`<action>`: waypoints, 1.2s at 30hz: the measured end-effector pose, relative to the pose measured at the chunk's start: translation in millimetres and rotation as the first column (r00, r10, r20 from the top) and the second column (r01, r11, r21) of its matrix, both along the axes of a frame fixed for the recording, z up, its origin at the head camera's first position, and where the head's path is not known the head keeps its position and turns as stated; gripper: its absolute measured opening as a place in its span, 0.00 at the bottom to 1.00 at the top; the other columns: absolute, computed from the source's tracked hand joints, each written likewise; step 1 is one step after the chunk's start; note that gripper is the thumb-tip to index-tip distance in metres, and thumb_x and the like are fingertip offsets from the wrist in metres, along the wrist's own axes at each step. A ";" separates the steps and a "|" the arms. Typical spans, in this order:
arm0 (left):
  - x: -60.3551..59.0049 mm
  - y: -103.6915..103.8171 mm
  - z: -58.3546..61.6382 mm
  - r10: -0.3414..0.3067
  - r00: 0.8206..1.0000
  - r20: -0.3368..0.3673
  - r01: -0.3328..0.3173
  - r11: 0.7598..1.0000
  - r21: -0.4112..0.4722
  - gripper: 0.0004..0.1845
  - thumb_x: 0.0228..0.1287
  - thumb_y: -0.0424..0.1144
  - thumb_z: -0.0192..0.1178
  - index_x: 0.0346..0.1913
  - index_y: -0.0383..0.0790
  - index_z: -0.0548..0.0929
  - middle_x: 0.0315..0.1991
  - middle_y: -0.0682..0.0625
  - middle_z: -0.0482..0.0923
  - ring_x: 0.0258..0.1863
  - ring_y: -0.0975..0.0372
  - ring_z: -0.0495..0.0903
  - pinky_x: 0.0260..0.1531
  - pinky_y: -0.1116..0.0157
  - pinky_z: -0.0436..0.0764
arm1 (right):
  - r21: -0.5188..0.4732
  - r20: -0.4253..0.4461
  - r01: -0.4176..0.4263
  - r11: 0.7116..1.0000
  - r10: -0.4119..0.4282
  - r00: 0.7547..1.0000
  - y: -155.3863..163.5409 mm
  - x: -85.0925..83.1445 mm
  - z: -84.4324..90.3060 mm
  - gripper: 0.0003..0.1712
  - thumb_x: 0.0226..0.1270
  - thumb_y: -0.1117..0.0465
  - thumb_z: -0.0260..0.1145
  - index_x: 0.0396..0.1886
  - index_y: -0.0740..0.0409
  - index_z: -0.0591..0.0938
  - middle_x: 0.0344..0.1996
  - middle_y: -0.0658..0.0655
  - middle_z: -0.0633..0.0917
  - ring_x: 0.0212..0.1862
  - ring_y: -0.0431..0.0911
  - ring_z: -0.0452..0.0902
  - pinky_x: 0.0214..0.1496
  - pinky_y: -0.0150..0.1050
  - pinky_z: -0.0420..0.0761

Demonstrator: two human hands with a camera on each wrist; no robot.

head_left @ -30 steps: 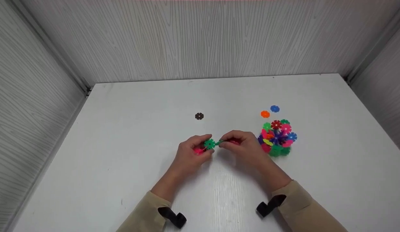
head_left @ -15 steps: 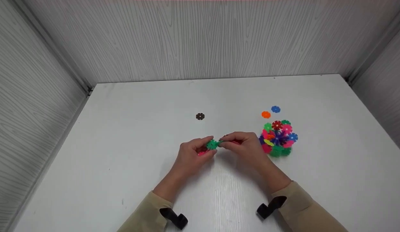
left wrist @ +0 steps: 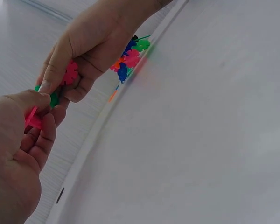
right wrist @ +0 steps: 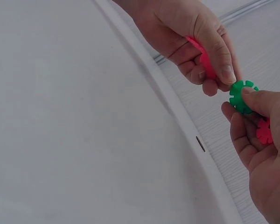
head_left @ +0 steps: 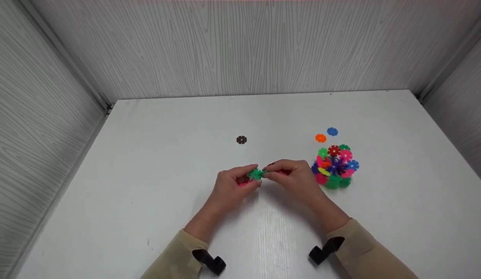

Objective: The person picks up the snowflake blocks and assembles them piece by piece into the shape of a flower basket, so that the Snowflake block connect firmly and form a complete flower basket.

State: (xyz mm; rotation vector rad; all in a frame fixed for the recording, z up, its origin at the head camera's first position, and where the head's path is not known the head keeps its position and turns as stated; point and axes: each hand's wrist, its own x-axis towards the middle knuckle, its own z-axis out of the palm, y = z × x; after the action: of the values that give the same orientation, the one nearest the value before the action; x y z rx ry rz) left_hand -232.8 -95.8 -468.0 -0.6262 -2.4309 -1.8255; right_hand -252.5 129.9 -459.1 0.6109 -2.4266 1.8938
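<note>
Above the white table, my left hand pinches a green notched snowflake disc between thumb and fingers. My right hand pinches another green disc whose edge meets the first; whether their slots are locked cannot be told. Pink pieces sit inside both hands: one pink disc behind the left thumb, another pink disc under the right fingers. Fingers cover much of these pieces. To the right of the right hand stands a many-coloured cluster of joined discs.
A dark brown disc lies flat beyond the hands. An orange disc and a blue disc lie behind the cluster. Wood-grain panels rise at the back and both sides of the white table.
The left hand has shifted slightly right, bringing its green disc closer against the one in the right hand. That disc has turned a little. The right hand stays nearly still.
</note>
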 end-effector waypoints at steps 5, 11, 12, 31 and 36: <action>-0.5 1.4 -2.7 0.032 0.998 -0.051 -0.032 0.999 0.001 0.23 0.67 0.34 0.74 0.63 0.30 0.85 0.49 0.45 0.89 0.40 0.59 0.85 0.47 0.68 0.87 | 0.013 0.007 -0.014 1.000 0.013 1.000 -0.6 -1.1 0.5 0.08 0.69 0.61 0.77 0.47 0.54 0.94 0.43 0.52 0.92 0.45 0.50 0.87 0.47 0.36 0.88; -1.4 1.6 -4.1 0.131 0.989 -0.070 -0.129 0.991 0.026 0.22 0.66 0.34 0.75 0.61 0.34 0.85 0.46 0.50 0.87 0.39 0.59 0.84 0.47 0.67 0.87 | -0.061 0.033 -0.052 0.997 0.054 0.998 0.9 -2.8 -1.3 0.23 0.70 0.63 0.76 0.63 0.52 0.86 0.55 0.55 0.89 0.57 0.50 0.87 0.58 0.39 0.86; -1.9 1.3 -4.2 0.148 0.987 -0.066 -0.146 0.989 0.029 0.22 0.66 0.34 0.75 0.61 0.34 0.84 0.45 0.50 0.87 0.39 0.59 0.83 0.46 0.67 0.87 | -0.077 0.031 -0.050 0.996 0.052 0.998 1.1 -3.1 -1.4 0.23 0.71 0.64 0.75 0.64 0.52 0.85 0.56 0.55 0.89 0.58 0.50 0.87 0.59 0.40 0.85; -6.1 -2.6 -1.1 -0.009 0.951 0.308 -0.076 0.962 0.262 0.10 0.76 0.39 0.67 0.49 0.35 0.89 0.27 0.46 0.83 0.25 0.59 0.84 0.32 0.67 0.87 | -0.076 0.081 -0.081 0.994 0.088 0.993 3.0 -10.0 0.5 0.19 0.75 0.64 0.71 0.63 0.56 0.84 0.54 0.59 0.90 0.56 0.51 0.88 0.60 0.41 0.85; -7.3 -4.3 -1.7 0.144 0.958 0.248 -0.217 0.929 0.298 0.09 0.77 0.38 0.65 0.49 0.35 0.89 0.30 0.40 0.83 0.26 0.58 0.83 0.32 0.67 0.87 | -0.043 0.072 0.047 0.998 -0.044 0.996 -5.2 -29.2 7.8 0.21 0.78 0.55 0.70 0.65 0.54 0.82 0.57 0.61 0.88 0.58 0.49 0.86 0.60 0.39 0.85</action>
State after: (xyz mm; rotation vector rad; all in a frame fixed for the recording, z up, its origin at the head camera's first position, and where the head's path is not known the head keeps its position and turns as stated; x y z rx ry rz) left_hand -240.1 -100.0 -469.7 -0.1726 -2.1391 -2.2439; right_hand -281.7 124.6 -451.4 0.4899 -2.4101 1.9795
